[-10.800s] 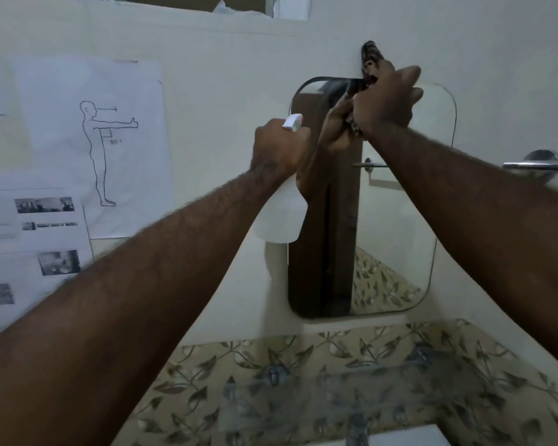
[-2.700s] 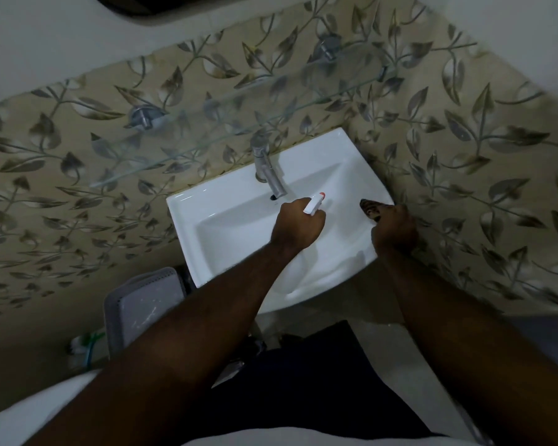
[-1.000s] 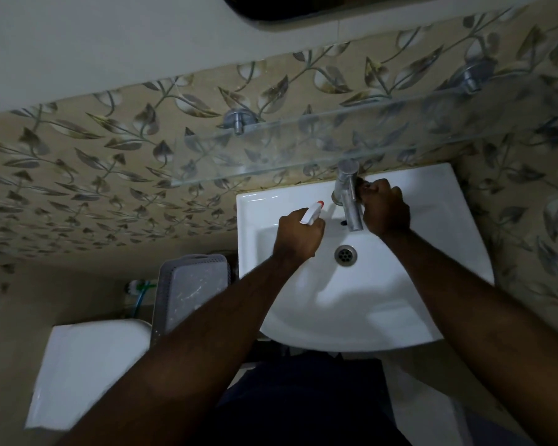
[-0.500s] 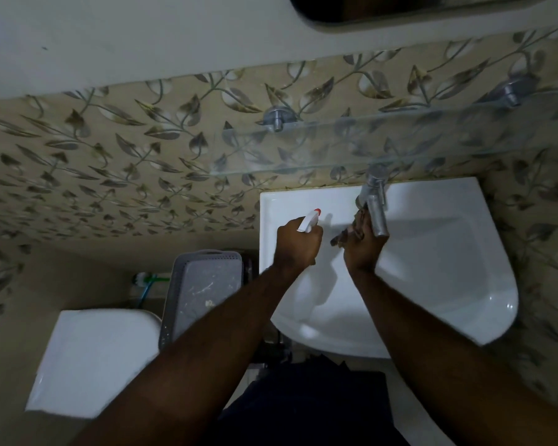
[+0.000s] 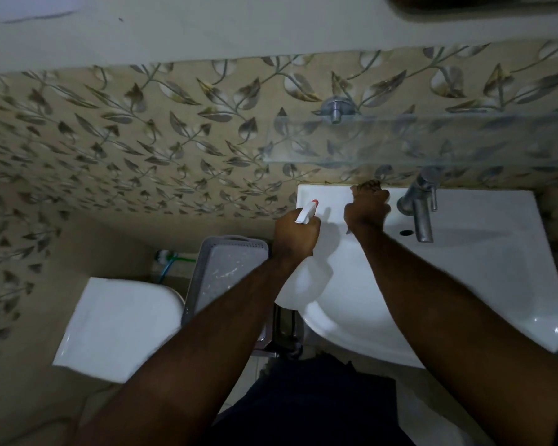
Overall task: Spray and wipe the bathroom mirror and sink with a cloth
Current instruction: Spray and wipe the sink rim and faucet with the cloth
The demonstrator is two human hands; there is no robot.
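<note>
The white sink (image 5: 484,284) fills the right half of the view, with a metal tap (image 5: 421,210) at its back rim. My left hand (image 5: 295,235) grips a white spray bottle (image 5: 306,212) with a red nozzle tip over the sink's left edge. My right hand (image 5: 366,209) presses a dark patterned cloth (image 5: 366,185) on the back left rim of the sink, left of the tap; only the cloth's edge shows past my fingers. The mirror's (image 5: 484,3) dark lower edge shows at the top right.
A glass shelf (image 5: 432,140) on metal pegs juts from the leaf-patterned tiles just above the tap. A grey basket (image 5: 226,272) stands left of the sink, and a white toilet tank lid (image 5: 116,326) lies further left.
My right hand has slid the cloth left and back, from beside the tap to the sink's back left rim. The view has shifted left. My left hand still holds the spray bottle.
</note>
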